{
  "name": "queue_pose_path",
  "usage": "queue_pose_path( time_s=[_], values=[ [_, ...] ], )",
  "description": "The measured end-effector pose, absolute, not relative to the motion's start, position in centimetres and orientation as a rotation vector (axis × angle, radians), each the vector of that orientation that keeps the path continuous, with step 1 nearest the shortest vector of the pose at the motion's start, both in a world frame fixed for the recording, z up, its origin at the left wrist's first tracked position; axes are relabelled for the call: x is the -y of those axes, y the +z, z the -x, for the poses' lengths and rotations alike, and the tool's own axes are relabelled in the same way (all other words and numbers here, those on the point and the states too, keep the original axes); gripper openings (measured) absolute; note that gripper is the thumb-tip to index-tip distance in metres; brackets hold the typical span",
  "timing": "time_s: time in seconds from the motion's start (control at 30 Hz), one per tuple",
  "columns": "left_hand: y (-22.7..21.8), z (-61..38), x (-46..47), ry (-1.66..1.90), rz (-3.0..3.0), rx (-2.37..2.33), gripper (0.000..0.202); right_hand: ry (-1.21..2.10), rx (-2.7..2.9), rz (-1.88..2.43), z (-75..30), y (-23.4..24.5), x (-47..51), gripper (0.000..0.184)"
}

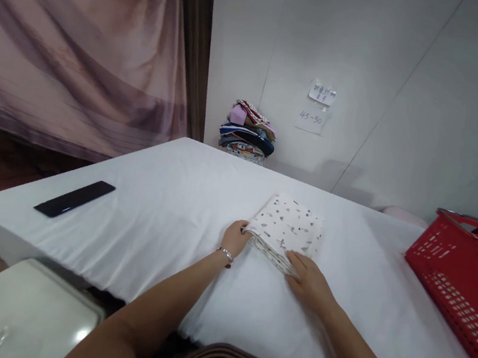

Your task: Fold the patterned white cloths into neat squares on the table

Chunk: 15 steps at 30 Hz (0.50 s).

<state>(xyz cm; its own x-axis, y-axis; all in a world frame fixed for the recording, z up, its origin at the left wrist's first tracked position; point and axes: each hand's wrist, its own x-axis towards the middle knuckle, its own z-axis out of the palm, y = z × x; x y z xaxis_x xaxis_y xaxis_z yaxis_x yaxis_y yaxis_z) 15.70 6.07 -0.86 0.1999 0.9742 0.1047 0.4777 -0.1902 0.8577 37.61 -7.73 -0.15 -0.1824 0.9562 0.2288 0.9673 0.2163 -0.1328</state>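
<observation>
A folded white cloth (288, 223) with a small grey leaf-like print lies on the white-covered table in front of me. Its several layers show along the near edge. My left hand (235, 239) grips the near left corner, fingers closed on the fabric, and a silver bracelet circles that wrist. At the near right corner my right hand (305, 277) pinches the layers, thumb on the near side and fingers resting on top. The undersides of both grips are hidden.
A red plastic basket (464, 273) stands at the table's right side. A flat black object (75, 198) lies at the left. Folded fabrics (248, 133) are stacked by the wall beyond the far edge. Below the table's near left edge is a white surface (23, 309).
</observation>
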Motion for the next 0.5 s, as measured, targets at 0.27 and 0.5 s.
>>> queue_pose_path(
  time_s=[0.27,0.5],
  values=[
    [0.6,-16.3,-5.9,0.639,-1.909,-1.492,0.035,-0.108,2.252,1.774,-36.9,0.3,7.5,0.060],
    [0.9,-15.9,-7.6,0.526,-1.981,-1.525,0.033,-0.159,2.249,1.774,-36.9,-0.1,7.7,0.056]
  ],
)
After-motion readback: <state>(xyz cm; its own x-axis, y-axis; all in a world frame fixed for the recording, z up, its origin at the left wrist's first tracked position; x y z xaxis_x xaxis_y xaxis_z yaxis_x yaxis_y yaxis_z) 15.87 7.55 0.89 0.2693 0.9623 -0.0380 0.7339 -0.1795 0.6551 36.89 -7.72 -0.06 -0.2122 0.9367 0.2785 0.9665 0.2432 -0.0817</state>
